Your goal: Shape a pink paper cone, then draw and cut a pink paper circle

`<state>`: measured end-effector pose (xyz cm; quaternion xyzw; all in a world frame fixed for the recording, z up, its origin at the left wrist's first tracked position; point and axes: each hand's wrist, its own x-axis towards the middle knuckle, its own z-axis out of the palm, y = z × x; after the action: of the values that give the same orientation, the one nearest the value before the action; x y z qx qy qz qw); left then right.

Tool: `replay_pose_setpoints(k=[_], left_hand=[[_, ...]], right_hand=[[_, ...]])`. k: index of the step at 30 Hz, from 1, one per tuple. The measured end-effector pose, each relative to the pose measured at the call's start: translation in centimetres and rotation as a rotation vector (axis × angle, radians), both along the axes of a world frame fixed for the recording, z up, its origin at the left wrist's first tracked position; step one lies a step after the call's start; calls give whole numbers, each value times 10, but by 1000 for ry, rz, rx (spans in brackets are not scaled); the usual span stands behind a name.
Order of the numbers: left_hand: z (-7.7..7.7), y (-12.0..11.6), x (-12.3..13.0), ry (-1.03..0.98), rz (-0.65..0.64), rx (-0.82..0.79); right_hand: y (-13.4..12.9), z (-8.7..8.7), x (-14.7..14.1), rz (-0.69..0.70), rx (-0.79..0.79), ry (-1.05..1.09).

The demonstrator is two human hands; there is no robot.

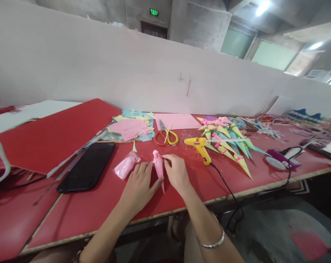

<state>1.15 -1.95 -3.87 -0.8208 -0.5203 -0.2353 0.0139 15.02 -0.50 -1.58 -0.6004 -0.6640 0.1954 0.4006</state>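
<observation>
A pink paper cone lies on the red table in front of me, its tip towards me. Pink clay-like trim and a small ball decorate its wide end. My left hand holds the cone from the left, with the thumb across its lower part. From the right, the bent fingers of my right hand press at the trim near the wide end. Beside my left hand lies a clear bag of pink clay-like material. A yellow glue gun with a glue stick in it rests to the right.
Scissors with red and yellow handles lie behind the cone. Paper scraps and a black phone are to the left. Several finished-looking cones are piled at right. The glue gun's cord hangs over the table edge.
</observation>
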Motion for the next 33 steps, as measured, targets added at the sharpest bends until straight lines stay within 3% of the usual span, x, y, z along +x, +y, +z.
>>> replay_pose_setpoints(k=[9,19,33], left_hand=[[23,-1,2,-473,-8,-385],[27,2,-1,-675,-11,-443],[28,0,1,-690,-20,-398]], right_hand=[[2,-2,0,74,16,411],[2,2,2,34,-13,625],[-3,8,-1,50,76,754]])
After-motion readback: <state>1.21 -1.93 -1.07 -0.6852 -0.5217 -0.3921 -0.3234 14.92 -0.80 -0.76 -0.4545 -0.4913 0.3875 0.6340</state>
